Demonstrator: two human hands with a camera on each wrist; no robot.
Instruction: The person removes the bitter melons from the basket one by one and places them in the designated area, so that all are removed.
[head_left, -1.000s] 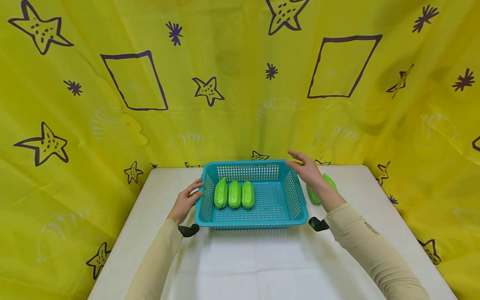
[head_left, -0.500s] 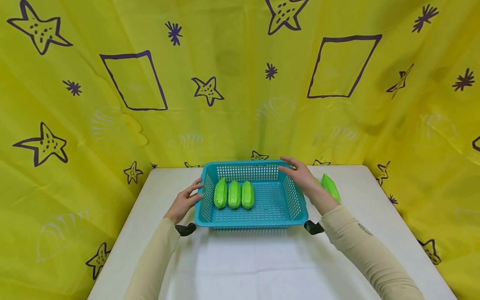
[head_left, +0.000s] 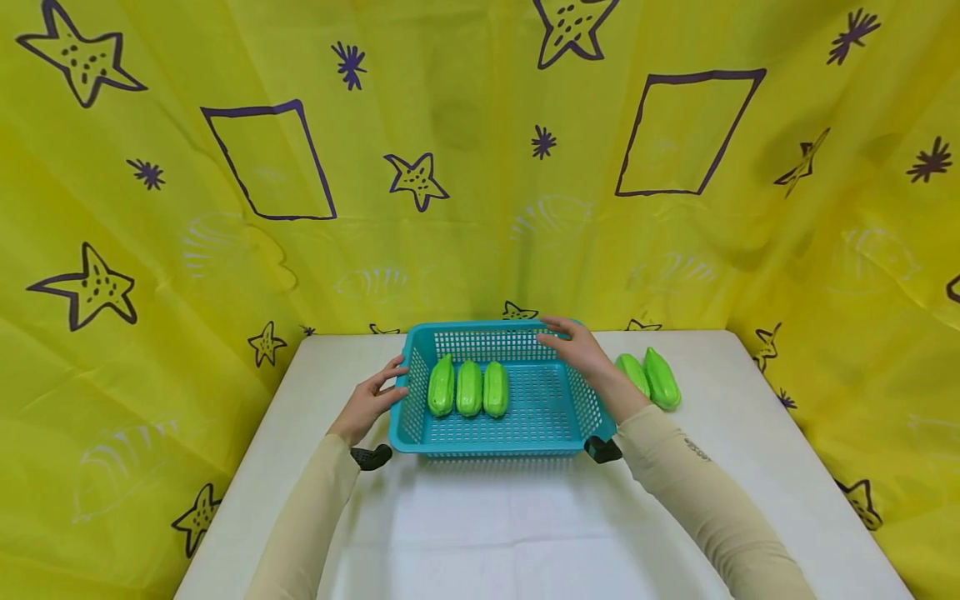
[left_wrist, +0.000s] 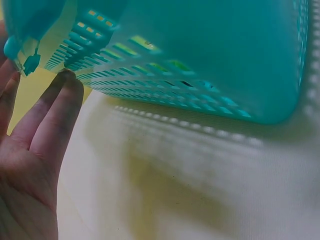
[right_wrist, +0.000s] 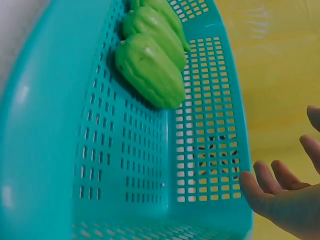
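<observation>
Just head view: two long, shiny green veggies (head_left: 662, 380) on white table (head_left: 495, 533) | Blue-green holey plastic basket (head_left: 536, 404): three more veggies (head_left: 469, 389) inside, at left | Left hand (head_left: 363, 408): straight fingers touch basket | Right hand (head_left: 587, 354): loose, spread fingers near basket's back

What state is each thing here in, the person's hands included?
White tablecloth: lightly creased.
Teal perforated plastic basket: upright, partly filled.
Three green ridged elongated pieces: side by side in the basket's left part.
Two similar green pieces: on the tablecloth, right of the basket.
Left hand: touching the basket's left side.
Right hand: at the basket's far right, holding nothing.
Yellow curtain with purple drawings: hanging in folds.
</observation>
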